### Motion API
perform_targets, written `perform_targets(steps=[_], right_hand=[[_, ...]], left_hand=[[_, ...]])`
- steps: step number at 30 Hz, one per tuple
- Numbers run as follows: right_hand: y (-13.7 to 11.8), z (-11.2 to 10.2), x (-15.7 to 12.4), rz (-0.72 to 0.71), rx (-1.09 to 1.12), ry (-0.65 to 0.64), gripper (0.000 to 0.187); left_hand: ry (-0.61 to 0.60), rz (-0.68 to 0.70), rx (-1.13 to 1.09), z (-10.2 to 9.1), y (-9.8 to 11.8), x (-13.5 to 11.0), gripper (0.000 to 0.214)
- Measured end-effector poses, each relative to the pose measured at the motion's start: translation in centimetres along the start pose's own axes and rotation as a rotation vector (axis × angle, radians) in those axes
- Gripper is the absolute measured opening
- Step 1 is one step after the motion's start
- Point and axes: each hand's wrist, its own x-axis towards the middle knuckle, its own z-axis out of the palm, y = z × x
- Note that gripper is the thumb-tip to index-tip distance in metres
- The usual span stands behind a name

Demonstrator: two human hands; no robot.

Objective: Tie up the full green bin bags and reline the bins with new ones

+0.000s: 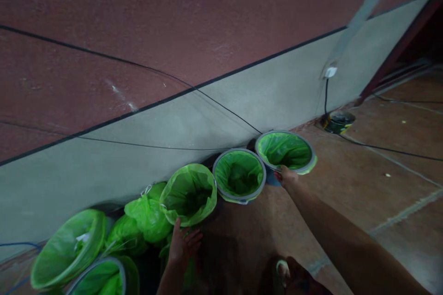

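Note:
My right hand (287, 177) is closed on the near rim of the rightmost trash bin (313, 154), which has a grey ring and a green bag lining it. Just left of that one stands a second lined bin (239, 201) with a grey ring. My left hand (182, 245) is held with its fingers apart, palm partly up, by the near edge of a third bin (166, 209), whose green bag folds over the rim. Whether its thumb touches that bag I cannot tell. Tied green garbage bags (148, 216) lie to the left of this bin.
More green-lined bins (38, 272) stand at the lower left. A red and grey wall (194, 120) runs behind the row, with a black cable (152, 69) across it. Farther right, a small tin (339, 122) sits on the tiled floor (363, 184) beside another cable (398, 150).

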Motion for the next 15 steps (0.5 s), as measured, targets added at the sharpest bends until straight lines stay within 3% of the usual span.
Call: perform_targets(steps=[5, 15], right_hand=[[-0.3, -0.8, -0.5, -0.019, 0.037, -0.022, 0.015], [0.8, -1.5, 1.0, -0.133, -0.005, -0.107, 0.014]], left_hand=[[-0.042, -0.032, -0.060, -1.0, 1.5, -1.1, 0.064], [0.049, -0.031, -0.052, -4.4, 3.4, -4.0, 0.054]])
